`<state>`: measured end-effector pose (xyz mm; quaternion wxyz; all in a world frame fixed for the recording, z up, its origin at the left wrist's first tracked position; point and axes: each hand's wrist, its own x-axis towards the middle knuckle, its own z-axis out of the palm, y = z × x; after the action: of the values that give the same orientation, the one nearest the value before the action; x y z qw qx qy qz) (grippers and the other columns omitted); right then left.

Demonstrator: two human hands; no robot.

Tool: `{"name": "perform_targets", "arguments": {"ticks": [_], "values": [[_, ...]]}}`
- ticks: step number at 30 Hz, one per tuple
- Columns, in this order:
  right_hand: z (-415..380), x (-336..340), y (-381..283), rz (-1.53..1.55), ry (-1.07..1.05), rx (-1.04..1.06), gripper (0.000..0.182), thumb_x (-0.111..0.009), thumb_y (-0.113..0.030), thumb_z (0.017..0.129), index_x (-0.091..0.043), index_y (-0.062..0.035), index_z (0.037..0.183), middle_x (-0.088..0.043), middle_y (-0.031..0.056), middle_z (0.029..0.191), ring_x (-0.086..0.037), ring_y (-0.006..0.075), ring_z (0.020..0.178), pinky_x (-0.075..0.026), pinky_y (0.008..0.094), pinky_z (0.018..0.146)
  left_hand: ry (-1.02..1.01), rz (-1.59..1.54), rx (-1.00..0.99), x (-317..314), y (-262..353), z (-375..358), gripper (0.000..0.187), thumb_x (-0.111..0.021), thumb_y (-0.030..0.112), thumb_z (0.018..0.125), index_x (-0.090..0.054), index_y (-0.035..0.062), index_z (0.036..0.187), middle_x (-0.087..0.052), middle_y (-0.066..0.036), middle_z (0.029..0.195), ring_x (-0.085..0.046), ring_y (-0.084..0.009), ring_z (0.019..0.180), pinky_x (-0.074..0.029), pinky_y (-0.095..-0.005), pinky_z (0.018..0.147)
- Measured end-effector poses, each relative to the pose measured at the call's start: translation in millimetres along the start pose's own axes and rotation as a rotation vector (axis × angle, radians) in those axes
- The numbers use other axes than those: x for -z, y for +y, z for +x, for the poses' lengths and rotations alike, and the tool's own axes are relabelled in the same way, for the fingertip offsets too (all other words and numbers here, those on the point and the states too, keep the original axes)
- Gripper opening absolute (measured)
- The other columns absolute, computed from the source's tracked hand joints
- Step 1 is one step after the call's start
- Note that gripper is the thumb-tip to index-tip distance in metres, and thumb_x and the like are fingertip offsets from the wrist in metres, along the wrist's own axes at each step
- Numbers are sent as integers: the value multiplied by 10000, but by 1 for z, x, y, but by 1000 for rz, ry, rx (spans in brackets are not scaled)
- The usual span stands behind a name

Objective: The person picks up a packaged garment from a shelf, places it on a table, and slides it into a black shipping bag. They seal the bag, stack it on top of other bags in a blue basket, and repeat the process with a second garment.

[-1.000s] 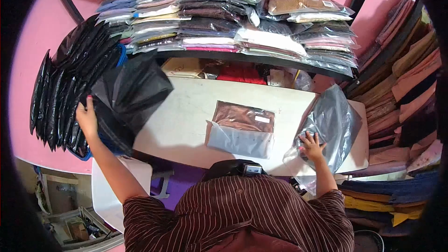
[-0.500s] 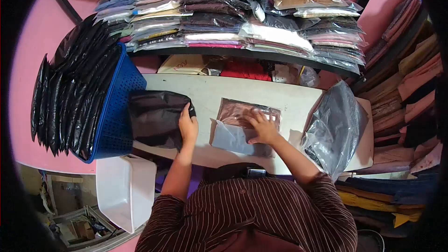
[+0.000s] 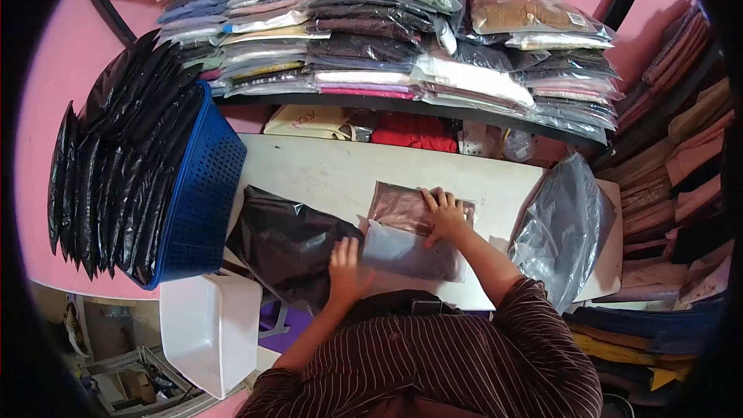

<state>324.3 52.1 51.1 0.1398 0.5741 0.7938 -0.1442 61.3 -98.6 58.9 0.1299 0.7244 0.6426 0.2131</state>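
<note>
On the white table, a folded brown garment in a clear plastic bag [image 3: 398, 209] lies flat, with a pale sheet across its lower part. My right hand [image 3: 449, 220] rests on its upper right side, fingers spread. A black plastic mailer bag [image 3: 290, 244] lies to the left, its right edge touching or overlapping the clear package. Over that right edge is my left hand [image 3: 348, 272], slightly blurred, with fingers stretched out on the black plastic. Its thumb is smeared by motion.
A blue basket [image 3: 203, 186] packed with black bags [image 3: 116, 162] stands at left, above a white bin [image 3: 209, 333]. A grey translucent plastic bag [image 3: 565, 232] lies at right. Bagged garments [image 3: 371, 39] are stacked on the back shelf; folded fabrics [image 3: 658, 209] fill the right side.
The black mailer bag has come right and nearer me, turning as it reached the clear package. My left hand moved right and down and no longer pinches its edge. The right hand stays on the package.
</note>
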Motion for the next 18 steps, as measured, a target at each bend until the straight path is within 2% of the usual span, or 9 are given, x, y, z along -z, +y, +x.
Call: {"name": "perform_targets", "arguments": {"ticks": [2,3,6,7,8,11,15,17,18], "values": [[0,-3,4,86,-22,-1,1506,-870,-591,339,-39,-143,1511,-315,177,1444,-322,356,1326,-314,552,1025,-49,-1,-79,-7,8,1,866,-745,264,703,-318,42,1423,-345,-236,1421,-309,-437,1323,-282,-524,1077],[-8,4,-2,16,48,-42,1454,-872,-589,324,-162,-69,1482,-411,155,1364,-393,318,1274,-350,492,1003,-153,108,-225,-9,12,3,867,-759,260,686,-336,89,1424,-344,-208,1436,-307,-420,1333,-286,-522,1076],[-5,-4,-2,48,3,-83,1362,-871,-586,334,-267,-55,1434,-498,137,1297,-435,304,1248,-345,489,1010,-237,198,-435,-23,19,15,871,-791,265,639,-390,206,1410,-376,-122,1443,-317,-352,1351,-291,-511,1077],[-14,1,-4,30,64,-56,1105,-874,-548,390,-465,-42,1283,-588,135,1181,-552,285,1128,-366,465,1001,-236,170,-493,-32,19,20,860,-791,261,637,-402,206,1402,-391,-113,1433,-326,-331,1348,-286,-509,1079],[-12,0,0,24,79,-64,1105,-874,-548,390,-465,-42,1283,-588,135,1181,-552,285,1128,-366,465,1001,-227,143,-555,-42,18,30,848,-791,257,636,-414,205,1394,-405,-104,1423,-336,-311,1345,-282,-508,1081],[-12,-8,9,128,-23,76,588,-851,-454,480,-648,-92,897,-629,194,1047,-638,334,909,-481,429,851,-272,186,-603,-61,9,46,802,-753,310,683,-408,216,1401,-396,-87,1433,-342,-276,1342,-263,-533,1066],[-30,-24,10,251,-51,270,760,-824,-525,510,-606,-104,1105,-599,217,1132,-629,369,932,-494,432,845,-365,136,-538,-52,25,69,633,-703,363,731,-496,188,1302,-496,-83,1299,-439,-276,1232,-311,-537,980],[-56,-4,1,387,111,371,1000,-795,-598,523,-462,-86,1315,-532,244,1249,-602,405,986,-468,468,895,-422,67,-454,-51,35,77,507,-695,356,747,-557,167,1196,-560,-84,1168,-516,-295,1119,-354,-526,907],[-59,-4,-1,385,95,400,1000,-795,-598,523,-462,-86,1315,-532,244,1249,-602,405,986,-468,468,895,-413,54,-428,-53,37,82,457,-694,350,749,-580,153,1145,-587,-81,1098,-548,-294,1062,-367,-523,879]]}}
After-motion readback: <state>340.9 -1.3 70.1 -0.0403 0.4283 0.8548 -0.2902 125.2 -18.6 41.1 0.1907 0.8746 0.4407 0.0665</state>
